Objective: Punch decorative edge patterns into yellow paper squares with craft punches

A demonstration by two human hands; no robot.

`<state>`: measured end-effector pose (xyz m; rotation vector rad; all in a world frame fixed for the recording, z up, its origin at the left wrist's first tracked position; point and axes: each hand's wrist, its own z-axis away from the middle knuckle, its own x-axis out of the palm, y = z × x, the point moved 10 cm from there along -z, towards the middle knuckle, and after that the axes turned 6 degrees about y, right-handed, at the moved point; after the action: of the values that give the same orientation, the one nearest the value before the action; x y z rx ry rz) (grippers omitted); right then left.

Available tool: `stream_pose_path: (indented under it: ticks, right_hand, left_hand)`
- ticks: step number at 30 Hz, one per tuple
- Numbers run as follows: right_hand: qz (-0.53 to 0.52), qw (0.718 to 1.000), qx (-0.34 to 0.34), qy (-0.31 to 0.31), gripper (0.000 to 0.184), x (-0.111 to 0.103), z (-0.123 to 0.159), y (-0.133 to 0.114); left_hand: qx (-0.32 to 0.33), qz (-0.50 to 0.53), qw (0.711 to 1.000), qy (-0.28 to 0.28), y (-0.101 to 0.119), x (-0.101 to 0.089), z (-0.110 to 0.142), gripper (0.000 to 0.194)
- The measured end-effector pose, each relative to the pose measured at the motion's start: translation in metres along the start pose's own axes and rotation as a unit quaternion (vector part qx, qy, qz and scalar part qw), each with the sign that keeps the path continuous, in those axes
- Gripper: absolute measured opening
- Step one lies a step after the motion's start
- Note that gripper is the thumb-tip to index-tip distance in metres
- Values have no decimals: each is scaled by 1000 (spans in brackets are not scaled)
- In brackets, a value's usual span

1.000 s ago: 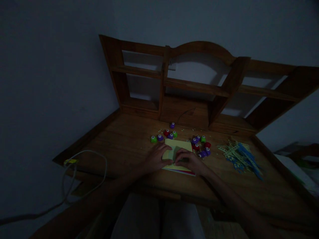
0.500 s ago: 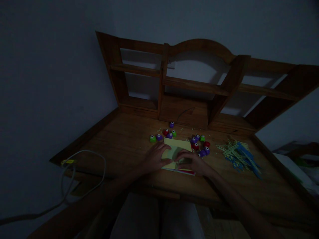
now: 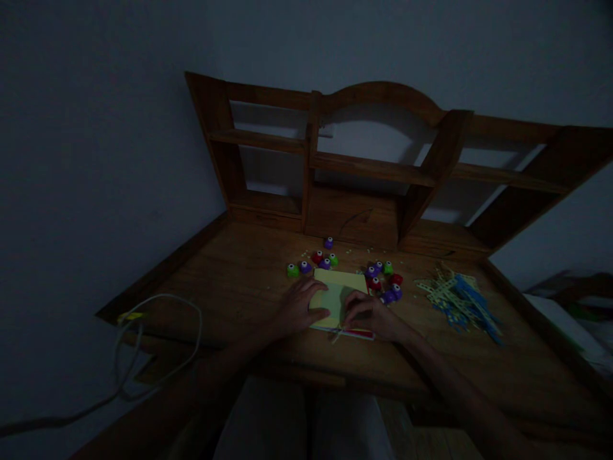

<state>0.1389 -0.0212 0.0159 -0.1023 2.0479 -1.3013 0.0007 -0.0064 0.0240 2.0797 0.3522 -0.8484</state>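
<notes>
A yellow stack of paper or notebook [image 3: 341, 278], with red and white layers showing at its edges, lies on the wooden desk in front of me. My left hand [image 3: 297, 308] rests at its left side, thumb and fingers apart over the yellow surface. Over the right part of the stack, my right hand [image 3: 368, 314] has its thumb and fingertips pinched together. From that pinch a thin pale strip [image 3: 337, 335] pokes out past the near edge. Its exact kind is too dim and small to make out.
Purple, red and green eye-topped toy pieces [image 3: 305, 267] sit behind and right of the stack. A tangled pile of yellow and blue plastic strips [image 3: 462, 300] lies on the right. Wooden shelving [image 3: 368, 165] stands at the back; a white cable [image 3: 198, 319] loops at left.
My right hand's fingers have drawn together, and the pale strip now sticks out beyond the near edge of the stack. My left hand stays nearly in place. The view has shifted slightly.
</notes>
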Motion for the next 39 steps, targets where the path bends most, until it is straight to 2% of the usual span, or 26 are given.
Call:
stream_pose_path:
  ticks: [3, 7, 13, 24, 29, 34, 39]
  right_hand:
    - [8, 1000, 5, 1, 21, -2, 6, 0]
    - [9, 999, 12, 34, 27, -9, 9, -3]
    - [16, 999, -10, 41, 18, -6, 5, -6]
    - [8, 1000, 8, -6, 19, -10, 20, -7]
    - [13, 1000, 9, 15, 25, -14, 24, -14]
    - [15, 999, 3, 43, 19, -17, 22, -11]
    - [15, 999, 2, 28, 19, -19, 26, -9]
  left_hand:
    - [-2, -2, 1000, 1, -2, 1, 0, 48]
    - [-1, -10, 1000, 2, -3, 2, 0, 49]
    - [8, -11, 1000, 5, -1, 1, 0, 48]
    - [5, -16, 1000, 7, -2, 2, 1, 47]
    - [9, -17, 1000, 1, 0, 1, 1, 46]
    - [11, -17, 1000, 4, 0, 1, 0, 45]
    - [8, -22, 1000, 1, -2, 3, 0, 46]
